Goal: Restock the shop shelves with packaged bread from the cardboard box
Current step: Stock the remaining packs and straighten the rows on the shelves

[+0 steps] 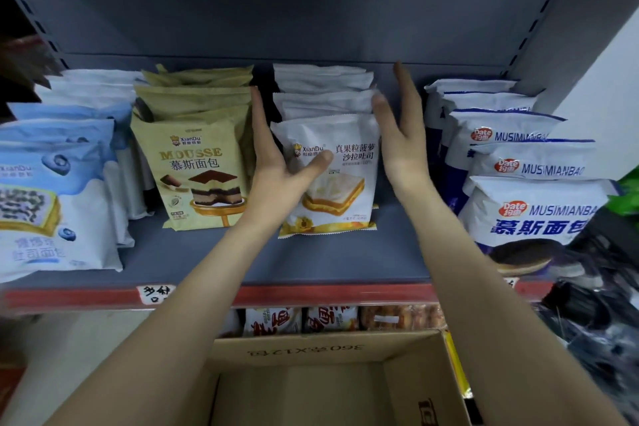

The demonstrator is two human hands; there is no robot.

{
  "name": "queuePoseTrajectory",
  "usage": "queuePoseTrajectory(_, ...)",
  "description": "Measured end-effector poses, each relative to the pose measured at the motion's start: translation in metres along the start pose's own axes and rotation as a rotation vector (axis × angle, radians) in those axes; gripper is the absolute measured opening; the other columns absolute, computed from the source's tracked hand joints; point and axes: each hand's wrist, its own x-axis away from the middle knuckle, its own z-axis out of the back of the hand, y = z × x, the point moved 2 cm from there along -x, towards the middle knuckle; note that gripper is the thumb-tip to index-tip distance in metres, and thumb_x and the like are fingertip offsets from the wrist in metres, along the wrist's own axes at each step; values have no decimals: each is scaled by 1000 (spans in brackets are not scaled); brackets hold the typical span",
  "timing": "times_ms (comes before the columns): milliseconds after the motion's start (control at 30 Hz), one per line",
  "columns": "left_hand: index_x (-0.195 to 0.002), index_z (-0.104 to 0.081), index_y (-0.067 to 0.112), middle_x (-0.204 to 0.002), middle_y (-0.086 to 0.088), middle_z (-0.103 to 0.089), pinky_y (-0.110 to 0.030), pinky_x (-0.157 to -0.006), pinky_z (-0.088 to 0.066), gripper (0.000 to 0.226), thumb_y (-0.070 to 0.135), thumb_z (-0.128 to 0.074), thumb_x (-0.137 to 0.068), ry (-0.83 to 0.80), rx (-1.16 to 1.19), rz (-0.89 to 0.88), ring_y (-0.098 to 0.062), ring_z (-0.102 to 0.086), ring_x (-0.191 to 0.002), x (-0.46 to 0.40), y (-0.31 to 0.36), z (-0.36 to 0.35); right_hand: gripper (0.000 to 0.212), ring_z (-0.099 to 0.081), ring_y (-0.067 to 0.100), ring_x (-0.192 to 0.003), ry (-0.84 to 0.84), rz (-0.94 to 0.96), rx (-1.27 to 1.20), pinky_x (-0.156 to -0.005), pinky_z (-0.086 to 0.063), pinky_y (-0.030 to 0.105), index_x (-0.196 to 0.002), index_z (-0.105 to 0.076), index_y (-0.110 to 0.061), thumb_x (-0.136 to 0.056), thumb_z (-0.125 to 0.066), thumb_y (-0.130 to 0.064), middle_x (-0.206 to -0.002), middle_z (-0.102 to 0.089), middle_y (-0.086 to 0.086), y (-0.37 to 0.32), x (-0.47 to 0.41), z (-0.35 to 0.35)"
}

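Both of our hands are spread with straight fingers on either side of one row of white bread packs, gripping nothing: our left hand point(276, 162) stands edge-up against the row's left side with its thumb lying across the face of the front white pack point(345, 190), and our right hand point(403, 135) is raised flat along the row's right side, thumb at the pack's upper right corner.

Largest in view is the grey shelf point(311, 252), with a red price strip point(294, 294) along its front edge. Below it, near us, sits the cardboard box point(311, 353), open at the top (no bread shows in the part we can see).

On the shelf the packs stand in rows running front to back. At the right are the white-and-blue mousse packs point(532, 214); at the far left, the pale blue blueberry packs point(52, 204); then the yellow mousse packs point(204, 169), just left of our left hand. The white row stands between our hands.

Smallest, a handwritten label point(154, 294) is stuck on the price strip.
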Motion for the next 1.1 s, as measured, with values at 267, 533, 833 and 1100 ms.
queuePoseTrajectory(267,-149,10,32,-158,9,-4,-47,-117,-22,119,5,-69,-64,-77,-63,202,-12,-9,-146,32,-43,-10,80,-30,11,-138,-193,-274,-82,-114,-28,32,-149,-13,-20,-87,-58,1,-151,-31,-2,38,72,-5)
queuePoseTrajectory(533,-150,1,28,-157,-2,-17,-51,-116,-22,121,10,-79,-61,-89,-160,59,-18,-17,-145,16,-57,-15,83,-39,4,-126,-196,-281,0,-88,-36,1,-148,-18,-20,-82,-64,1,-138,-41,-9,38,72,-4)
queuePoseTrajectory(833,-144,-25,19,-148,0,-33,-31,-112,-31,73,11,-67,-85,125,-183,236,-9,-34,-133,83,42,-13,55,-33,-1,-132,-236,56,263,-106,-30,11,-142,-37,-16,-91,-53,-6,-145,-39,-2,-61,140,66)
queuePoseTrajectory(1100,-138,-14,43,-150,4,-29,-25,-109,-32,84,28,-73,-80,-260,-90,75,-7,-33,-135,115,100,-115,43,-50,11,-124,151,-3,192,-103,-44,40,-133,-48,-18,-92,-57,-9,-134,-53,-4,-54,162,205)
